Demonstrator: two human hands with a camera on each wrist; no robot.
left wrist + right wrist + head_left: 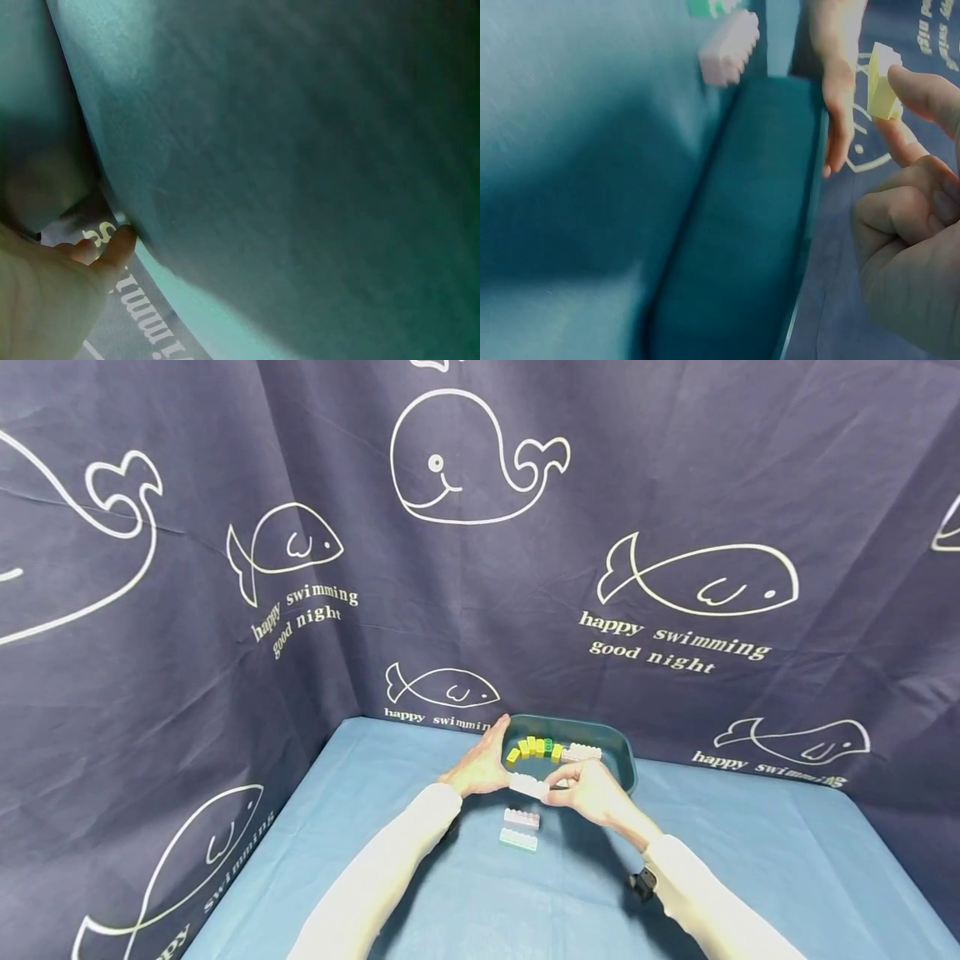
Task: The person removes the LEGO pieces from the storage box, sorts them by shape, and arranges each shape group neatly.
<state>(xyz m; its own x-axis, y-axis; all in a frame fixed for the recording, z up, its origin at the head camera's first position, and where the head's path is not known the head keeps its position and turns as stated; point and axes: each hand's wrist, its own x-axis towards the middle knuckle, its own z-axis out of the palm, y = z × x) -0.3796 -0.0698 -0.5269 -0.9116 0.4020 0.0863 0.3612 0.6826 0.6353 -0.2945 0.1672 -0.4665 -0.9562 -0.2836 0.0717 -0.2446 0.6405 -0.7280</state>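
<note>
Right hand [597, 789]: thumb and finger pinching one pale brick [528, 786]. Left hand [480, 768]: fingers extended at rim of green tray [570, 727]. Tray: yellow bricks [531, 745], green brick [548, 746], pinkish bricks [583, 751], right hand partly obstructing. Bench [480, 910], nearer: two studded bricks [521, 819].

Held brick [880, 84] apparently pale yellow

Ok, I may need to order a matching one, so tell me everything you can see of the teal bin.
The bin is dark teal, open-topped and round-cornered, with smooth walls that look like plastic. It stands upright on the blue table, near the patterned backdrop. Yellow bricks, a green brick and pale studded bricks lie inside. The left hand rests against its left side; its front is partly hidden.
</note>
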